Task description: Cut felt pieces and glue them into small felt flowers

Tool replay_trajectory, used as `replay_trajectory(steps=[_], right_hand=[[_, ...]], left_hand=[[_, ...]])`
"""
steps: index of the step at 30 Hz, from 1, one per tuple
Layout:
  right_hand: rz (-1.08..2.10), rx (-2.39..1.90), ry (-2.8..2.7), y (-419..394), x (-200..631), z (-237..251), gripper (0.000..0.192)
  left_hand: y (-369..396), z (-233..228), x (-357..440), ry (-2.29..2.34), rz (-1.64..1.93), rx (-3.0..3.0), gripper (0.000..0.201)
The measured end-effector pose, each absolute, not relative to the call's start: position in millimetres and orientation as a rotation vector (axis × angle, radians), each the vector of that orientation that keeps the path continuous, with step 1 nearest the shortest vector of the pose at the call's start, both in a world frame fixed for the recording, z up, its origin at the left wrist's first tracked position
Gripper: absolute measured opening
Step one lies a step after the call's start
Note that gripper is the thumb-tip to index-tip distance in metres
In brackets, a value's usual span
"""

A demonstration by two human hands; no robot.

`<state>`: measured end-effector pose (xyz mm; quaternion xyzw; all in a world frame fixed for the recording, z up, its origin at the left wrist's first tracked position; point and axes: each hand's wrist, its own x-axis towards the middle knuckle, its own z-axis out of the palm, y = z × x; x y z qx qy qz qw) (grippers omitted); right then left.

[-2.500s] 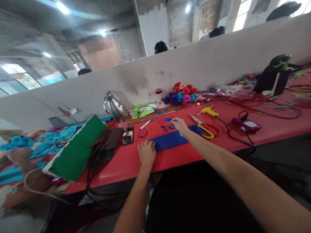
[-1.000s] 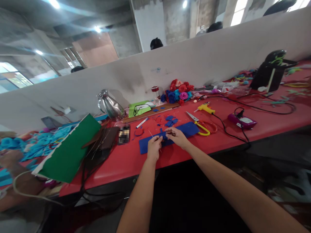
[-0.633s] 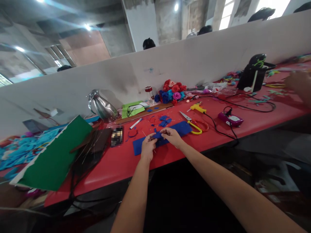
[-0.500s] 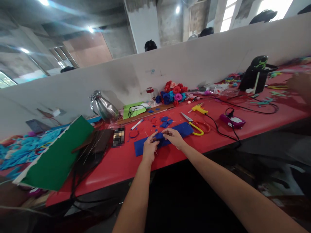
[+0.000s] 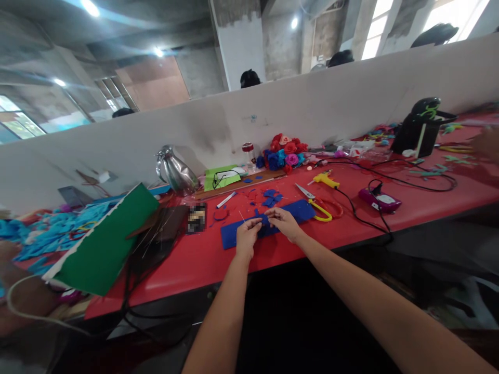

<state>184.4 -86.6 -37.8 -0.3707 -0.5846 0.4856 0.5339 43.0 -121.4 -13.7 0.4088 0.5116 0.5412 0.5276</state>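
Left hand (image 5: 247,236) and right hand (image 5: 286,222) are pinched onto a small blue felt piece (image 5: 265,220) above the blue felt sheet (image 5: 268,226); no legible writing.

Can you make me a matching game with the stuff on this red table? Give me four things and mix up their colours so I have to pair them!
Things:
1. glue gun
2. jug
3. big sheet leaning at the left
4. felt strip under the hands

Colours:
A. green
B. dark blue
C. yellow
D. shiny silver

Right pairs: 1-C, 2-D, 3-A, 4-B.
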Motion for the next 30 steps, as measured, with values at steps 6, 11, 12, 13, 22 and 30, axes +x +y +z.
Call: replay_trajectory(steps=[6, 11, 12, 13, 22, 30], right_hand=[[1.153, -0.882, -1.385, -86.1, 184.3, -39.4, 0.023], [1.155, -0.886, -1.374, -87.1, 185.3, -38.9, 0.021], [1.157, -0.886, -1.372, -87.4, 185.6, -38.3, 0.021], [1.159, -0.887, -1.368, -87.8, 185.9, -37.7, 0.021], [1.173, -0.881, -1.358, -89.6, 186.7, -35.0, 0.025], [1.170, -0.880, -1.362, -89.7, 186.5, -34.3, 0.026]], left_hand=[[-124.5, -11.4, 44.0, 1.200, 1.313, 0.964, 0.028], [-125.2, -10.7, 44.5, 1.209, 1.303, 0.936, 0.030], [-125.2, -10.5, 44.7, 1.207, 1.297, 0.937, 0.031], [-125.3, -10.4, 44.8, 1.202, 1.294, 0.937, 0.032], [-124.7, -12.1, 43.3, 1.172, 1.340, 0.922, 0.030], [-125.1, -11.4, 44.1, 1.182, 1.361, 0.906, 0.026]])
